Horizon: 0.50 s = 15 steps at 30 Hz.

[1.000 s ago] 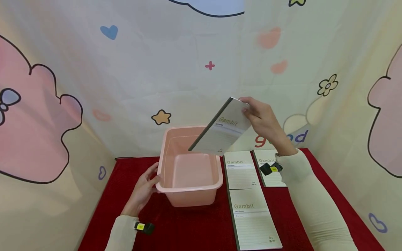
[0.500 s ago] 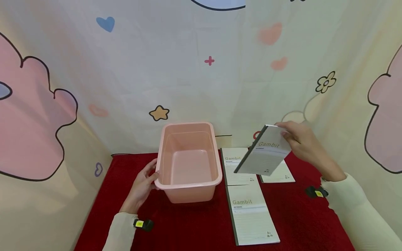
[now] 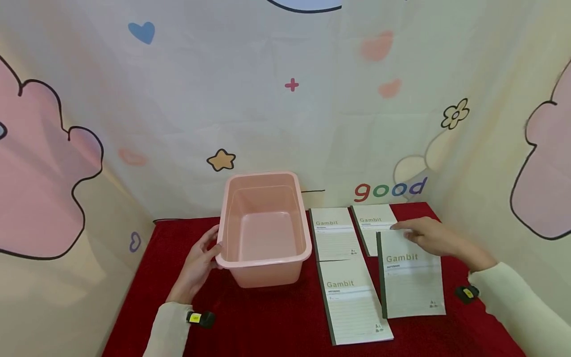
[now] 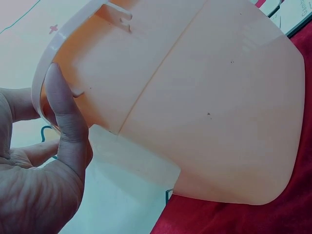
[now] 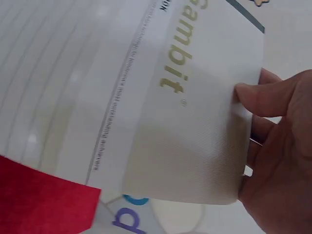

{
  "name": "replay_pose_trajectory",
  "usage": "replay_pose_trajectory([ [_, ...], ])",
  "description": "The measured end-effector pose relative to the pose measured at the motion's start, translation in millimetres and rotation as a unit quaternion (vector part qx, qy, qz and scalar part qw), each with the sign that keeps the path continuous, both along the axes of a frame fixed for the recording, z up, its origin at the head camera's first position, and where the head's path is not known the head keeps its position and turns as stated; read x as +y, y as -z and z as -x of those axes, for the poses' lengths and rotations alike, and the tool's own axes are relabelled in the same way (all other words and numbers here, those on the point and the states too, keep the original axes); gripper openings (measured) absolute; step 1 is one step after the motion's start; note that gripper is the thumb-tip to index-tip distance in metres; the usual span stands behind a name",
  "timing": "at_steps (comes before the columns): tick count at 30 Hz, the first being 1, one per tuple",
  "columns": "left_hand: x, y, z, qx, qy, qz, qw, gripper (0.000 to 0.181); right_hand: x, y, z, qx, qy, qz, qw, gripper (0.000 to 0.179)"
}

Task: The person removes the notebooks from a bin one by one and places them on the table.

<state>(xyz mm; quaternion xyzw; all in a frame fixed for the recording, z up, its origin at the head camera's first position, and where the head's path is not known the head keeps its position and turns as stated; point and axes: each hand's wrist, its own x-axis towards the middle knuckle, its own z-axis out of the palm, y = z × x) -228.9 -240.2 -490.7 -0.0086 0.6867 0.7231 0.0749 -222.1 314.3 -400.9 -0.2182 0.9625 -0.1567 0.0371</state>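
My right hand (image 3: 428, 237) pinches the top edge of a Gambit notebook (image 3: 412, 282), thumb on the cover and fingers behind, as the right wrist view shows. The notebook is held over the front right of the cloth, close beside another notebook; whether its lower edge touches the cloth I cannot tell. At the left, my left hand (image 3: 196, 265) grips the rim of a pink plastic basin (image 3: 263, 272). In the left wrist view the thumb (image 4: 68, 107) lies against the outside of the basin wall (image 4: 219, 97), just under the rim.
Three more notebooks lie flat on the red cloth (image 3: 263, 322): a back one (image 3: 336, 243), a front one (image 3: 357, 312) and a right one (image 3: 372, 230). A printed curtain (image 3: 250, 99) hangs behind the table.
My right hand has carried the notebook from above the basin to the right, then down and nearer to me. The left hand still holds the basin, which stays in place.
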Motion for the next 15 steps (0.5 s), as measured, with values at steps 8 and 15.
replay_pose_trajectory([
  [8,0.9,-0.7,0.1,-0.002,-0.002,0.003,1.0000,0.059,14.7,37.7,4.9,-0.103,0.000,-0.004,0.9947,0.036],
  [15,-0.6,0.1,-0.5,-0.005,-0.004,0.008,1.0000,0.059,23.6,66.8,12.1,-0.105,0.013,0.019,0.9942,0.037],
])
